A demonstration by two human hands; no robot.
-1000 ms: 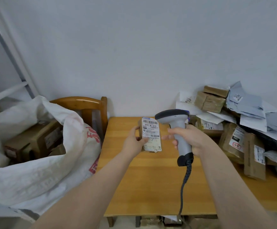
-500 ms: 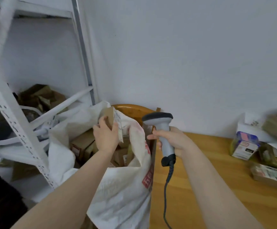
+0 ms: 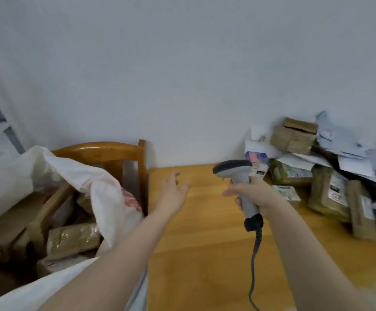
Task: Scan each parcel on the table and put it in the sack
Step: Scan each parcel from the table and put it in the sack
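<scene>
We spread our empty left hand over the desk by its left edge, right hand gripping the scanner; parcels crowd its right edge.

Soft, even, dim light; motion blur smears the whole view, wide-angle bending shows at edges, shadows are faint.

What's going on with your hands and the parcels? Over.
Left hand open, empty, over table. Right hand grips scanner. Parcels heaped table's right, sack open left. Only scanner hand between left hand and heap.
</scene>
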